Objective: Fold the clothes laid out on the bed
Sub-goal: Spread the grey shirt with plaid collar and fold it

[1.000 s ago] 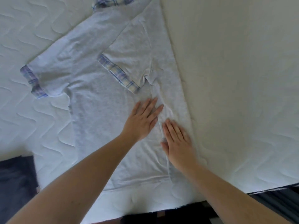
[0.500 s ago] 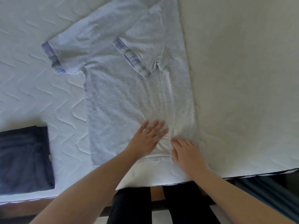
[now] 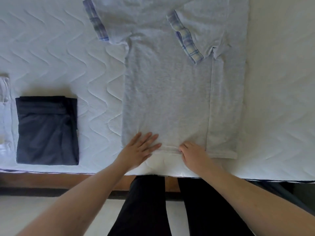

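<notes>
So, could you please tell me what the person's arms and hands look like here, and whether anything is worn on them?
Both forearms are bare as far up as the head view shows: no sleeves or cuffs in sight. The left hand and the right hand wear no gloves, and I can see no rings, watch, bracelets or wristbands. Fingernails are too small to describe. Below the arms, the legs are in black trousers.

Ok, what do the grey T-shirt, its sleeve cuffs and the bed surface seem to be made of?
Grey T-shirt: looks like soft heathered jersey knit, matte, probably cotton; it lies limp with fine creases.
Sleeve cuffs: a woven-looking plaid band in blue and pale yellow, matte.
Bed surface: white quilted padding, stitched in wavy chevron lines with a faint sheen; the fibre cannot be told.
</notes>
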{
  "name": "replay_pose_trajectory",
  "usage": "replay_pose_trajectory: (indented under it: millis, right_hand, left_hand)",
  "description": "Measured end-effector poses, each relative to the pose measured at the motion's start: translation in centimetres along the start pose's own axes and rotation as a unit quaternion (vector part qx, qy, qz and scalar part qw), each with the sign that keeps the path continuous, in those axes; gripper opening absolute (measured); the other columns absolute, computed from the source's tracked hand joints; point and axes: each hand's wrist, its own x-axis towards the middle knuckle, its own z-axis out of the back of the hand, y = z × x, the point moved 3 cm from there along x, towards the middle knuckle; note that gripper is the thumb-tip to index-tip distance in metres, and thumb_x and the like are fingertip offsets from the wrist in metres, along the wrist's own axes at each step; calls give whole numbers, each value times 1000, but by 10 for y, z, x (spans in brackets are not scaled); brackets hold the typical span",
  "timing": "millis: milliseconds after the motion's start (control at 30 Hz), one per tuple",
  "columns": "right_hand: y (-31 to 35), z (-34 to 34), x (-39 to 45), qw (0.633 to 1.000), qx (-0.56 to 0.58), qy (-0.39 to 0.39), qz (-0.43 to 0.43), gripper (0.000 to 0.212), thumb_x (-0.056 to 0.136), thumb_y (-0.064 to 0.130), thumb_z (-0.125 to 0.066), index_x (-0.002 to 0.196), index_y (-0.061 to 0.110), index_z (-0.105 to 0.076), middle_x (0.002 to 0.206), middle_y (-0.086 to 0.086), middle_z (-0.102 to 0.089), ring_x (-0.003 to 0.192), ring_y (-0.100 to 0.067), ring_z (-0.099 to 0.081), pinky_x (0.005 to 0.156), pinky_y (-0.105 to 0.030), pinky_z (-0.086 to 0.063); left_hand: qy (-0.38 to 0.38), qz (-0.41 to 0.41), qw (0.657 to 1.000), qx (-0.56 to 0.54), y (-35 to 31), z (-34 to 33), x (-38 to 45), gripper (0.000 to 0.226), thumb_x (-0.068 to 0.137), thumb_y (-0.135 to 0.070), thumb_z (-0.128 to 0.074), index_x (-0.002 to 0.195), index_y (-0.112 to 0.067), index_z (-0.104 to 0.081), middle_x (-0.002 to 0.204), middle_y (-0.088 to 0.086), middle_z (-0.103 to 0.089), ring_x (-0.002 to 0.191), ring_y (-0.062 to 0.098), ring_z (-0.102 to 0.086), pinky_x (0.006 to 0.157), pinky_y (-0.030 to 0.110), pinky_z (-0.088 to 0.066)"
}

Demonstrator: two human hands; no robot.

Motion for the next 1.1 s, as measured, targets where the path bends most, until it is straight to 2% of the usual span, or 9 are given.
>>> replay_pose_trajectory:
  millis: [100,200,300,433,667,767,933,1033,1100]
  right_hand:
    - [0,-9,4,995,-2,85,-51,14,93,16,-49,97,14,-62,99,-4,-61,98,-24,-58,73,-35,-46]
    - [5,-3,21,990,-8,129,-61,20,96,20,-45,93,17,-65,96,-4,-63,94,-27,-61,74,-35,-45]
    - [12,26,56,994,38,35,-101,20,93,17,-48,95,18,-68,99,-3,-66,95,-27,-61,76,-35,-48]
    - [28,74,124,993,53,-44,-98,19,90,12,-52,95,15,-69,101,-7,-68,96,-30,-61,78,-36,-48]
    - [62,150,237,991,40,-125,-20,35,93,8,-47,124,15,-62,123,-6,-62,113,-27,-55,91,-36,-44]
    - [77,175,279,989,33,-142,-3,45,94,9,-46,138,14,-50,136,-9,-54,122,-29,-49,98,-38,-40]
    - [88,194,341,993,64,-87,-40,61,95,11,-47,153,13,-28,157,-7,-30,143,-26,-30,112,-37,-29]
    - [85,196,367,986,136,-53,-84,63,98,13,-45,155,16,-18,161,-6,-21,145,-25,-26,113,-33,-27]
    - [80,196,375,964,232,-42,-123,55,100,17,-40,153,21,-25,154,-5,-36,131,-26,-44,95,-29,-41]
  left_hand:
    - [17,-2,1000,-4,6,2,-14,76,92,-20,-55,156,-30,-16,164,1,-9,150,25,-12,117,50,-25]
    - [-6,0,999,-38,14,16,-21,70,85,-21,-66,149,-27,-40,158,3,-32,144,24,-34,113,45,-35]
    - [-56,-4,995,-80,30,35,-16,46,83,-24,-73,128,-21,-64,139,7,-57,126,24,-56,98,40,-49]
    - [-119,41,986,-112,74,62,-4,26,84,-13,-69,110,-10,-70,117,12,-66,106,31,-65,85,39,-53]
    - [-190,231,944,-135,187,105,18,36,95,-23,-46,124,-11,-62,126,11,-60,112,34,-59,85,43,-51]
    - [-215,344,879,-251,239,121,36,40,99,-24,-48,137,-12,-50,138,9,-52,120,30,-54,96,40,-46]
    - [-244,450,720,-468,304,153,86,50,98,-42,-51,141,-20,-43,128,-1,-58,105,13,-58,87,23,-43]
    - [-231,454,548,-664,329,169,122,58,90,-56,-56,132,-16,-52,110,-1,-63,99,16,-60,96,35,-50]
    - [-229,438,456,-740,342,179,142,46,87,-51,-66,109,-11,-62,95,7,-67,90,20,-65,97,39,-53]
